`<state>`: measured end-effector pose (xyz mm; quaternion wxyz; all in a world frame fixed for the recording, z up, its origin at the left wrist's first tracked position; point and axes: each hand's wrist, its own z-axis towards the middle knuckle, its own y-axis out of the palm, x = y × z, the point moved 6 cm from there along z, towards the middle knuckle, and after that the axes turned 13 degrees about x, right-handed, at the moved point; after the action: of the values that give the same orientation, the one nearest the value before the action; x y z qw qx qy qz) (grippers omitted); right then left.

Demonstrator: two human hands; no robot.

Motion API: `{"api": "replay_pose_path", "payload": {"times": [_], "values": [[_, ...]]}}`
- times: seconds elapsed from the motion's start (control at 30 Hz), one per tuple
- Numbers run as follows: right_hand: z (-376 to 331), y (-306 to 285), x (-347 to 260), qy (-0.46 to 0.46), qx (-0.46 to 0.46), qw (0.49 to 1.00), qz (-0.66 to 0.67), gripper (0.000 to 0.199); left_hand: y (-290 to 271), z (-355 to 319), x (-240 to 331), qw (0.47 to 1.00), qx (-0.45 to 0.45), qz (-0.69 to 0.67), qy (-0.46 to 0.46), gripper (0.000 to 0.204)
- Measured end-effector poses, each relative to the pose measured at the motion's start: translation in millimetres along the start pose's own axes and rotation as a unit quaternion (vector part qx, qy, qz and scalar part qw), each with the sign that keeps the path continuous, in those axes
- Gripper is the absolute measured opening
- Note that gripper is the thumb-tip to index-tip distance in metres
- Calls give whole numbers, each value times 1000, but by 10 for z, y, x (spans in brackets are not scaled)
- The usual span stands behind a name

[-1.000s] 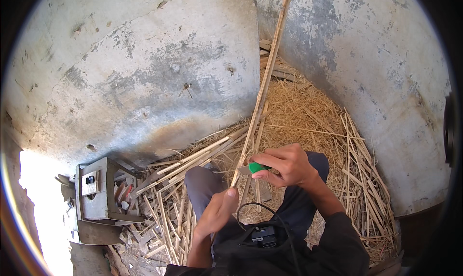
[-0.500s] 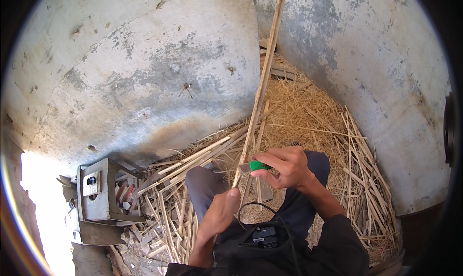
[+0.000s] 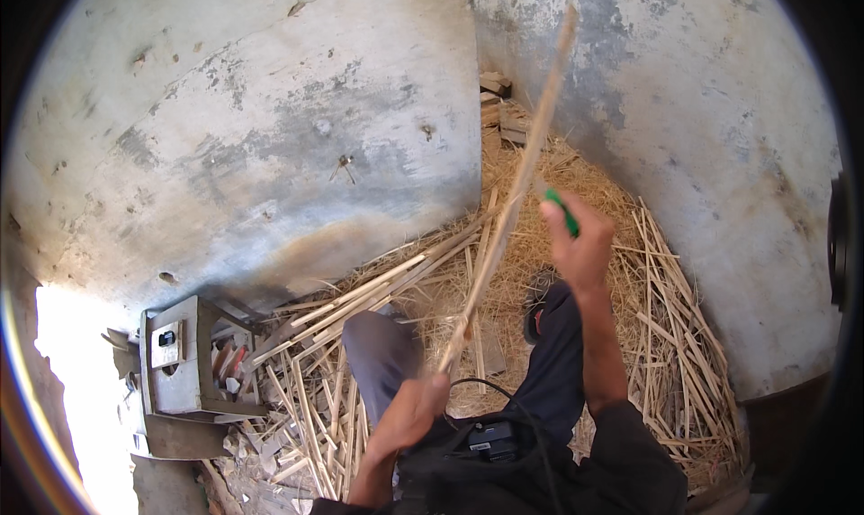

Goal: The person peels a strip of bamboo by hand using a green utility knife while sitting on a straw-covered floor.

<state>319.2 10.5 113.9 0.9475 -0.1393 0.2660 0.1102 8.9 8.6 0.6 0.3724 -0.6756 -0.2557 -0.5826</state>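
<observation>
A long, thin wooden strip point(image 3: 501, 234) slants away from me, its far part smeared by motion. My left hand point(image 3: 412, 413) is closed around its near end, close to my lap. My right hand point(image 3: 585, 247) is raised beside the strip's upper half, fingers wrapped round the green handle of a knife point(image 3: 562, 212). The blade is blurred and points toward the strip; whether it touches the wood I cannot tell.
Pale shavings point(image 3: 607, 186) heap in the corner between two worn walls point(image 3: 270, 128). Cut strips point(image 3: 679, 335) lie on the right, and more strips point(image 3: 378, 285) at left. A wooden stool-like box point(image 3: 184, 371) stands at far left. My knees flank the strip.
My right hand with the knife has moved up and away along the strip. The strip's far end has swung right and come lower, while my left hand has shifted slightly.
</observation>
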Motion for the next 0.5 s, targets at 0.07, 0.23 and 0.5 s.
{"api": "replay_pose_path", "payload": {"times": [0.07, 0.23, 0.5], "values": [[143, -31, 110, 19, 4, 1000, 15, 36, -17, -15, -77, 1000, -16, -3, 5, 59], [-234, 116, -220, -34, -132, 985, 102, 38, -260, 233, -52, 994, 103, 18, -21, 57], [-690, 249, -691, -162, -181, 952, 186, 34, -249, 229, 375, 985, 148, 86, 25, 56]]}}
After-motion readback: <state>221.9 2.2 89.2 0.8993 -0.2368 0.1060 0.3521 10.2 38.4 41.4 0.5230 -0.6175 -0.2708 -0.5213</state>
